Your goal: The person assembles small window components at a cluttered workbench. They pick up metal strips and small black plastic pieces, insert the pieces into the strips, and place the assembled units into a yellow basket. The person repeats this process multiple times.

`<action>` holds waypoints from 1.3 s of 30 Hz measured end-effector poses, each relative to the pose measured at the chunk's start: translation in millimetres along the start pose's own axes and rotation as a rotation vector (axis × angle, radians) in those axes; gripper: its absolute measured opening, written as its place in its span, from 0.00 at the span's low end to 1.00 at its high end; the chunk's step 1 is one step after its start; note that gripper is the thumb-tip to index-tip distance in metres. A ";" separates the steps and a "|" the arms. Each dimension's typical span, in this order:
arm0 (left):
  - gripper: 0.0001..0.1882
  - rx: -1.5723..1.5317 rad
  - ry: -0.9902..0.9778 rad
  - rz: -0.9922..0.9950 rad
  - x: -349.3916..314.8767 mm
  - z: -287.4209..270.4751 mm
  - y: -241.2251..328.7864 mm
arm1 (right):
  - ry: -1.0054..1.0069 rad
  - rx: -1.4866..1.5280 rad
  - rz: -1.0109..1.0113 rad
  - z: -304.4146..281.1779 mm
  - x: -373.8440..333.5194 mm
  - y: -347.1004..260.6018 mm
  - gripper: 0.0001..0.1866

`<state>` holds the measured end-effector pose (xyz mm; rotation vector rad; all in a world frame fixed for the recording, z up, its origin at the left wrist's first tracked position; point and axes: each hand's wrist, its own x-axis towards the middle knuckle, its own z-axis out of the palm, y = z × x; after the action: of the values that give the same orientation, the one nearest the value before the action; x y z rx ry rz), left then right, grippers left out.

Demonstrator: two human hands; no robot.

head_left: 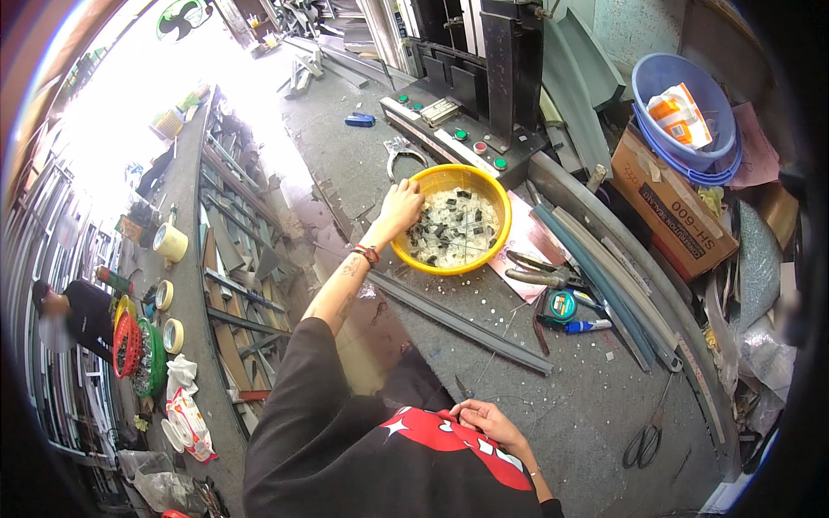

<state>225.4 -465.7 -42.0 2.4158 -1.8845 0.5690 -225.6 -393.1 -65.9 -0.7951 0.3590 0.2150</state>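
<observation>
A yellow plastic basin [494,179] stands on the grey worktable, holding many small whitish, translucent pieces and black pieces [456,226]. My left hand [401,209] reaches over the basin's left rim, its fingers curled in at the edge of the pieces. Whatever sits between those fingertips is too small to make out. Close to my body, my right hand [494,425] is closed with thumb and fingers together. A thin dark pointed thing [463,388] shows just beyond its fingers; its kind is unclear. A long grey strip [458,321] lies between the basin and my right hand.
Pliers [540,274], a teal-topped round container [561,305] and a blue marker [589,326] lie right of the basin. Black scissors [643,445] rest farther right. Behind stands a black machine [514,78] with green buttons. Blue tubs [639,82] top a cardboard box [665,207].
</observation>
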 end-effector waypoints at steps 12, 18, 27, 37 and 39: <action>0.07 -0.132 -0.064 -0.204 4.7 0.5 19.3 | -0.058 0.089 0.067 -7.8 1.5 1.9 0.13; 0.06 -1.117 0.286 -0.679 -42.6 -45.7 53.7 | -0.052 0.001 0.081 -0.4 4.7 -11.1 0.12; 0.05 -2.445 0.232 -0.674 -106.5 -112.8 176.2 | 0.354 -0.659 -0.615 46.1 -7.0 -128.7 0.08; 0.14 -2.625 -0.068 -0.449 -119.0 -155.4 210.4 | 0.596 -0.926 -0.856 56.3 -17.2 -155.0 0.05; 0.15 -2.594 -0.040 -0.466 -124.0 -156.2 209.1 | 0.557 -0.948 -0.853 55.9 -13.0 -153.7 0.02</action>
<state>-38.5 -368.6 24.7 0.6268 -0.4189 -1.1828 -175.3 -458.0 76.1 -1.8777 0.4027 -0.7124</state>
